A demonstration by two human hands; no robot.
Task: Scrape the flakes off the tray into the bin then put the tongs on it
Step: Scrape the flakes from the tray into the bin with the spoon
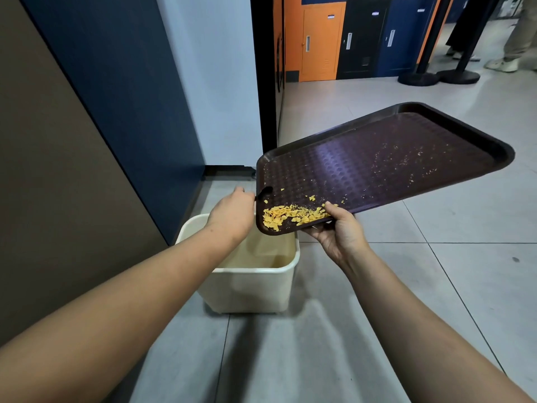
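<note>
Right hand (pixel 338 231): the near edge of the tray (pixel 406 158) is held from below, thumb laid over the rim beside the flakes; the grip is closed on the tray. Left hand (pixel 232 212): fingers are curled round something dark, of which only a curved black tip (pixel 264 192) is seen lying over the tray's left rim; it is judged to be the tongs, though whether they are one piece or two arms cannot be told, and the grip is taken as closed on them. Tray, one, dark brown, dimpled surface: it is tilted down toward its near left corner, which hangs over the bin (pixel 250 283). Flakes (pixel 290 215), yellow, too many to be counted: one heap is gathered in that low corner against the rim, with a few strays just above it and fine crumbs scattered across the upper half. Bin, one, cream, open-topped: it stands on the tiled floor (pixel 436 271) against the wall, directly under the left hand and the tray corner. Risks noted: flakes may be pushed past the bin's right wall onto the floor, since much of the heap lies over that wall, not over the opening; the one-handed hold at one edge may let the tray tip or slip; fine crumbs may be left clinging to the dimples.
</note>
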